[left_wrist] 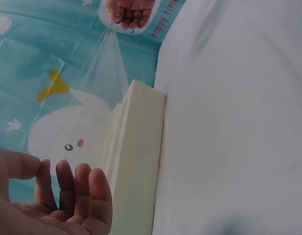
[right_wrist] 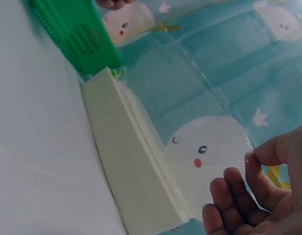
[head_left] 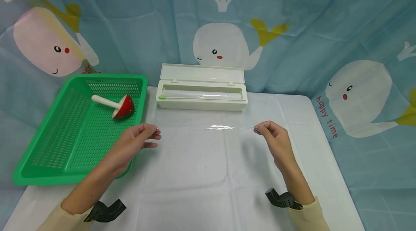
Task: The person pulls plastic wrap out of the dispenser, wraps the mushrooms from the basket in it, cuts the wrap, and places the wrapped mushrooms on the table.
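A sheet of clear plastic wrap (head_left: pixel 220 127) stretches between my two hands. My left hand (head_left: pixel 137 138) pinches one corner between thumb and index finger, with its other fingers loosely bent. The opposite corner is pinched by the thumb and index finger of my right hand (head_left: pixel 276 142). In the right wrist view, the free edge of the wrap (right_wrist: pixel 205 73) runs as a thin shiny line from hand to hand. Behind it stands a cream wrap dispenser box (head_left: pixel 201 104), lid raised. The wrap roll (head_left: pixel 203 95) lies inside, and the sheet comes up from the box.
On the left stands a green plastic basket (head_left: pixel 144 92), with a red-and-white mushroom-shaped thing (head_left: pixel 125 107) lying in it. A white cloth (head_left: pixel 188 187) covers the table. A blue curtain with whale prints (head_left: pixel 139 43) hangs right behind the box.
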The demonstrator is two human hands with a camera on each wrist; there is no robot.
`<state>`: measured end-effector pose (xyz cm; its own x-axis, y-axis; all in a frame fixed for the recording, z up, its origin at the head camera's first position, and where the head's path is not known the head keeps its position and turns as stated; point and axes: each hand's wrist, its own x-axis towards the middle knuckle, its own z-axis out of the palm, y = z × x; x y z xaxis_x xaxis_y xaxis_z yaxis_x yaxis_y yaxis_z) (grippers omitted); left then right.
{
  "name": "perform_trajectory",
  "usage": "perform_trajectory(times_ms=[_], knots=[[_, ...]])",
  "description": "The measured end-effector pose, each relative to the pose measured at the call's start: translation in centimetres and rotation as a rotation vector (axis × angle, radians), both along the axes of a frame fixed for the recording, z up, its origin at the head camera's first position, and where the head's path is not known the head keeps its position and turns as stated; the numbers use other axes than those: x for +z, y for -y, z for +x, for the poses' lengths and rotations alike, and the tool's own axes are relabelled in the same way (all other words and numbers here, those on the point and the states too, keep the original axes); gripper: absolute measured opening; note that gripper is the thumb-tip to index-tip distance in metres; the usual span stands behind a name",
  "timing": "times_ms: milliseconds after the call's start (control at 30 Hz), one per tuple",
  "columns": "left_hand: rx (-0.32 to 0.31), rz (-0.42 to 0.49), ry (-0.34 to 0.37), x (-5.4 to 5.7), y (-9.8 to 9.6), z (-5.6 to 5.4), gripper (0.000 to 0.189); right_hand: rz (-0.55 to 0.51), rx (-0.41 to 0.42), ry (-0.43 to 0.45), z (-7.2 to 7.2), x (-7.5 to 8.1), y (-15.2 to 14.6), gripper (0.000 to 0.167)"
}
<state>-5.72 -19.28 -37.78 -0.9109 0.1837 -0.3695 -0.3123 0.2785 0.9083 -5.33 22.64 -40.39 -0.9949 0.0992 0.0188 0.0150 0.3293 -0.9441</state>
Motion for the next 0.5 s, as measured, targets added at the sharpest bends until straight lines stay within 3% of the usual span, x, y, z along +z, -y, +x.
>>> perform_trajectory(times_ms=[500], knots=[[-0.006, -0.007, 0.008, -0.81, -0.14, 0.64, 0.049, -0.004, -0.014, 0.052, 0.71, -0.97, 0.13, 0.031]])
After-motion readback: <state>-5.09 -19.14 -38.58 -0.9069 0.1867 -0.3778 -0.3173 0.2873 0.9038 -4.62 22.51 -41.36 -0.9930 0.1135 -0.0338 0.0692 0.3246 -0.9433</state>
